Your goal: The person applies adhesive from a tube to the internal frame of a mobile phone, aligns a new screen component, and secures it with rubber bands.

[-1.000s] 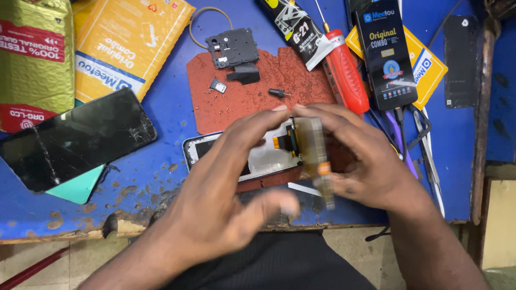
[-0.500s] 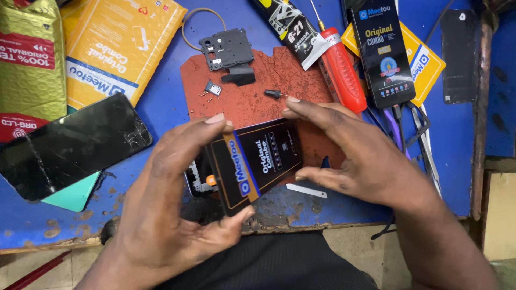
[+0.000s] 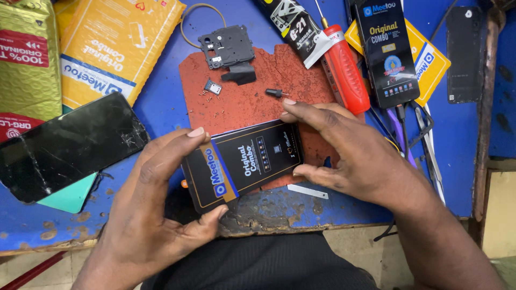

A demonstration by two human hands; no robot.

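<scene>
A second ago both hands were closed together over a small amber, see-through piece held above the bench, and a phone frame lay under them. Half a second ago that piece was out of sight and a flat black box (image 3: 244, 162) with an orange and blue stripe was between the hands, tilted, printed face up. Now the box lies flatter and lower, near the bench (image 3: 344, 207) edge. The left hand (image 3: 158, 209) has spread along its left end, and the right hand (image 3: 349, 153) pinches its right end from above and below.
</scene>
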